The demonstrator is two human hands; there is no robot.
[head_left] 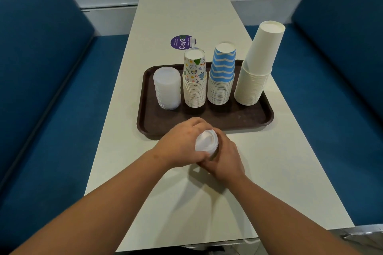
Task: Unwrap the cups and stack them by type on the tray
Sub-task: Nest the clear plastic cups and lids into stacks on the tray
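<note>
A brown tray (244,119) lies across the table. Standing on it from left to right are a stack of translucent plastic cups (167,89), a stack of doodle-print paper cups (194,78), a blue-and-white zigzag stack (221,74) and a tall plain white stack (257,68), all upside down. Just in front of the tray my left hand (182,145) and my right hand (226,159) both clasp a short stack of white lids or cups (207,143) standing on the table. Whether a wrapper covers it I cannot tell.
A round purple sticker (182,42) lies on the white table (279,172) behind the tray. Blue bench seats (51,109) run along both long sides. A white wall panel closes the far end.
</note>
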